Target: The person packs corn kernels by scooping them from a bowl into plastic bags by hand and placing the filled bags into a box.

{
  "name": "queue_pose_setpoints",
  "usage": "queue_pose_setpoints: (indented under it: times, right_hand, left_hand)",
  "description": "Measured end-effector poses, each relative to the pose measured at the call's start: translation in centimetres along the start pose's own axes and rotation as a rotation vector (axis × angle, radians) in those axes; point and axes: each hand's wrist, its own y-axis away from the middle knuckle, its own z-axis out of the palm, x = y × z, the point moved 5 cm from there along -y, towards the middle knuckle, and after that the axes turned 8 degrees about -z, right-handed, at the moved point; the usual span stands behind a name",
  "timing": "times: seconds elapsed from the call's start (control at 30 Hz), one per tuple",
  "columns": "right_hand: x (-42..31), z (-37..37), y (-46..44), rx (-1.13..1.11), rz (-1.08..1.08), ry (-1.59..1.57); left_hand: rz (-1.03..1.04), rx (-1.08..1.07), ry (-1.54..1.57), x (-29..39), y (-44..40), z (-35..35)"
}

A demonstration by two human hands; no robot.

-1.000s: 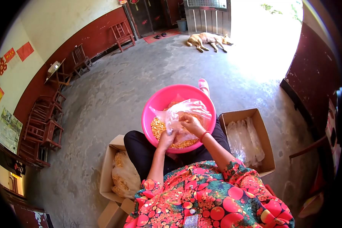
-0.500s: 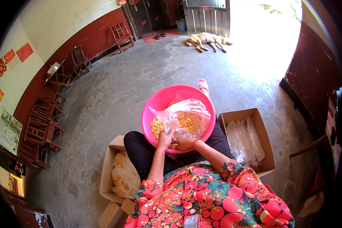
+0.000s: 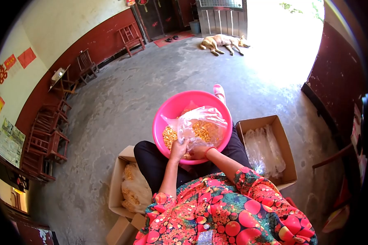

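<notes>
A pink plastic basin (image 3: 164, 115) rests on my lap, with yellow corn kernels (image 3: 169, 136) in it. Over the kernels lies a clear plastic bag (image 3: 185, 124), its film spread inside the basin. My left hand (image 3: 179, 149) is closed, pinching the near edge of the bag between thumb and fingers. Beside it, my right hand (image 3: 199, 152), with a red cord on the wrist, reaches in at the bag's near side. Plastic film covers its fingers, so their shape cannot be made out.
At my left stands a cardboard box (image 3: 115, 192) holding filled bags of kernels (image 3: 133, 188). Another cardboard box (image 3: 288, 163) at my right holds clear plastic bags (image 3: 261, 151). A dog (image 3: 221, 43) lies by the doorway. Wooden chairs (image 3: 49, 143) line the left wall.
My right hand has gone slightly further forward into the bag, and plastic film now covers more of it. My left hand keeps its place on the bag's edge.
</notes>
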Motion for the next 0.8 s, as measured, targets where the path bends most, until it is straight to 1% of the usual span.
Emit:
queue_pose_setpoints:
  times: [0.03, 0.1, 0.13, 0.2, 0.23, 0.3, 0.33, 0.4, 0.43, 0.5, 0.53, 0.6, 0.63, 0.67, 0.73, 0.77, 0.8]
  right_hand:
    - [0.4, 0.3, 0.0, 0.002, 0.002, 0.0]
    - [-0.4, -0.5, 0.6, -0.084, 0.054, -0.081]
    - [-0.7, -1.1, 0.9, -0.084, 0.053, -0.08]
    - [-1.5, -2.2, 1.5, -0.095, -0.021, -0.191]
    - [-1.9, -2.7, 1.9, -0.095, -0.022, -0.191]
    - [-2.3, -3.8, 2.4, -0.028, -0.021, -0.238]
    - [-2.0, -3.9, 2.5, -0.028, -0.021, -0.237]
    - [-1.7, -4.7, 3.4, 0.013, -0.044, -0.494]
    - [-1.5, -5.1, 4.0, 0.013, -0.042, -0.494]
    - [-2.3, -7.5, 6.0, 0.079, 0.118, -0.628]
    - [-2.0, -7.5, 6.1, 0.08, 0.118, -0.628]
    - [-0.4, -7.3, 6.2, 0.184, 0.161, -0.719]
    - [1.1, -6.2, 5.7, 0.302, 0.12, -0.757]
    - [1.1, -6.2, 5.7, 0.302, 0.12, -0.758]
    - [2.1, -6.0, 6.2, 0.409, 0.331, -0.989]
    - [1.8, -6.2, 6.2, 0.41, 0.331, -0.989]
    - [1.6, -6.5, 6.4, 0.461, 0.354, -1.045]
  left_hand:
    - [0.009, 0.004, -0.012, -0.3, -0.2, -0.1]
    - [0.018, 0.009, -0.024, -0.2, -0.2, 0.0]
    - [-0.002, 0.005, -0.004, 0.0, 0.0, 0.1]
    - [-0.023, 0.002, 0.018, 0.1, 0.1, 0.1]
    - [-0.017, -0.002, 0.023, 0.1, 0.1, 0.1]
    - [-0.011, -0.006, 0.028, 0.1, 0.1, 0.1]
    - [-0.004, 0.005, 0.024, 0.1, 0.1, 0.1]
    - [0.002, 0.013, 0.021, 0.0, 0.1, 0.1]
    - [0.006, 0.024, -0.009, -0.1, 0.0, 0.1]
    - [0.011, 0.035, -0.039, -0.2, -0.1, 0.0]
    - [0.016, 0.041, -0.043, -0.3, -0.2, 0.0]
    - [0.021, 0.046, -0.048, -0.5, -0.3, 0.0]
    - [0.021, 0.042, -0.04, -0.6, -0.4, 0.0]
    - [0.02, 0.038, -0.033, -0.6, -0.3, 0.0]
    - [0.024, 0.043, -0.041, -0.5, -0.3, 0.0]
    - [0.028, 0.048, -0.046, -0.5, -0.2, 0.0]
    - [0.029, 0.048, -0.046, -0.4, -0.2, 0.0]
